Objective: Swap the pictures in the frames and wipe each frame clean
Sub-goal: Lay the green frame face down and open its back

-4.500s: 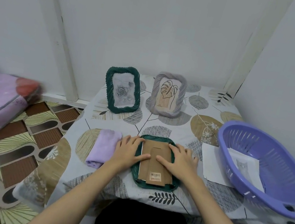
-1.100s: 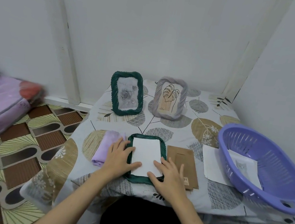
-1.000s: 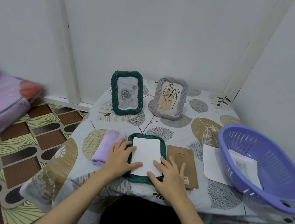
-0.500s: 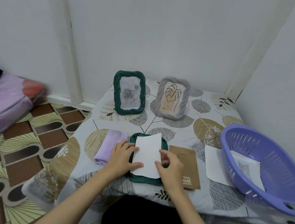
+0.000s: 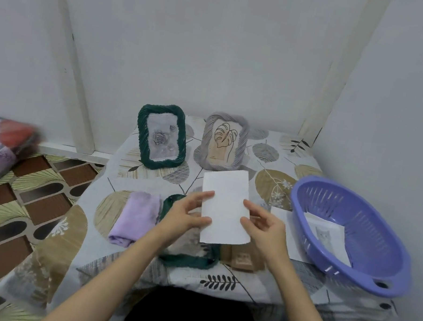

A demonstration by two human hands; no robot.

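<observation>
- The left hand (image 5: 186, 214) holds the left edge of a white picture sheet (image 5: 225, 207); the thumb lies on the near face and the fingers go behind it, so the hand is curled round the paper.
- The right hand (image 5: 263, 227) is at the right edge of the same sheet, with the fingers only half bent; the fingertips touch the edge, but I cannot tell whether it really pinches the paper.
- The sheet is lifted above the table, nearly upright and a little tilted, and it shows its blank white side to the camera.
- Under the hands a dark green frame (image 5: 188, 258) lies flat on the tablecloth (image 5: 239, 285), mostly hidden by the hands and the sheet.
- A brown backing board (image 5: 242, 259) lies just to the right of this frame, partly covered by the right wrist.
- A folded lilac cloth (image 5: 136, 218) lies just beside the frame on its left.
- At the back of the table stand a green frame with a rose picture (image 5: 161, 136) and a grey frame with a leaf drawing (image 5: 223, 142), side by side.
- On the right is a purple basket (image 5: 372, 269) with a cat picture (image 5: 327, 236) inside, and another white paper (image 5: 281, 215) lies partly under its rim.
</observation>
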